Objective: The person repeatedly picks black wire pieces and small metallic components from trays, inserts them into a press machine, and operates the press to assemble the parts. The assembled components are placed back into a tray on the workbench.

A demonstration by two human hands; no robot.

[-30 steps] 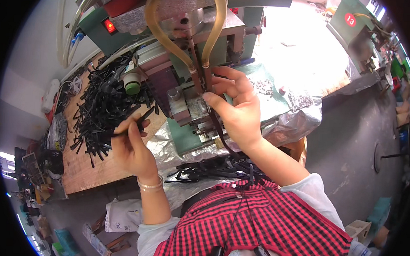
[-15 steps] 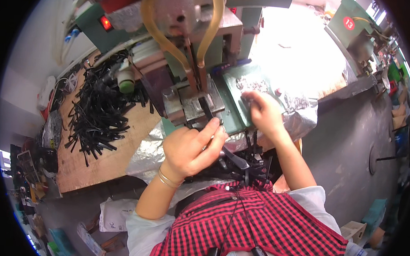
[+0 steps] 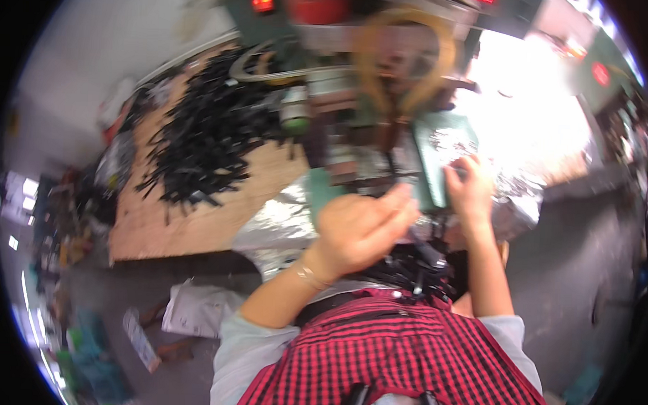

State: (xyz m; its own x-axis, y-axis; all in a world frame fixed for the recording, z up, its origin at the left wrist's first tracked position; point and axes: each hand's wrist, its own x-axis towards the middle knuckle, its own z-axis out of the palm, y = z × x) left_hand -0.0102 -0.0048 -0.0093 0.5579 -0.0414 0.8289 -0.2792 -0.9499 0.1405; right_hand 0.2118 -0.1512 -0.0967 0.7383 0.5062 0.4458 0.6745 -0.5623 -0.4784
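- We saw the fingers of the left hand (image 3: 362,227) pinched on a black strip (image 3: 392,164) at the machine (image 3: 337,42), seemingly unfinished.
- Blur hid from us the right hand's (image 3: 472,191) grip.
- Piled strips (image 3: 205,141) leftward apparently awaited handling.

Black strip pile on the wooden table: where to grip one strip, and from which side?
Likely by a protruding strip end at the person-facing edge of the black pile, coming from the person's side over the wooden tabletop. Ends fan out there, while the middle is an overlapping heap. Blur hides which end is freest.
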